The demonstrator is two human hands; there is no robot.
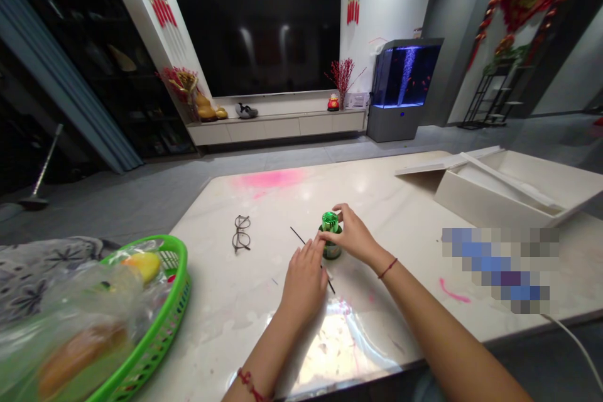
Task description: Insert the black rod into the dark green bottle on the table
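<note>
A shiny green foil-like cylinder (330, 221) stands upright in the middle of the table, in or on a darker green round container (332, 251). My right hand (352, 235) curves around its right side, thumb in front and fingers behind, closed on it. Palm down beside the container lies my left hand (304, 279), fingers stretched out, with the fingertips close to the container's left side; whether they touch it I cannot tell. A thin black stick (298, 235) shows beyond my left hand, and a dark thin piece also shows past its thumb side.
Eyeglasses (242, 233) lie left of my hands on the table (211, 301). A green plastic basket (181, 276) with bagged food is at the near left. An open white box (480, 195) stands at the right, near a blurred-out item (494, 270) and a white cable (577, 345).
</note>
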